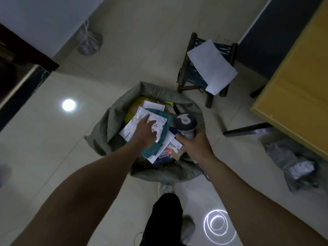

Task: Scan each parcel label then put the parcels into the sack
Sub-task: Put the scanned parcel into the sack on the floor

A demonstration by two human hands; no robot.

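An open grey-green sack [113, 121] stands on the floor in front of me, filled with several parcels. My left hand [144, 133] lies flat with spread fingers on a teal parcel [164, 121] with a white label at the top of the pile. A white plastic mailer [132, 128] lies partly under that parcel. My right hand [194, 145] grips the handle of a grey and white barcode scanner [184, 121], held over the sack's right rim with its head facing up.
A small wooden stool [191, 75] with blue webbing carries a white mailer [212, 66] behind the sack. A yellow table [292, 89] stands at the right, with a grey parcel bag [294, 164] on the floor below it. My leg and shoes are below the sack.
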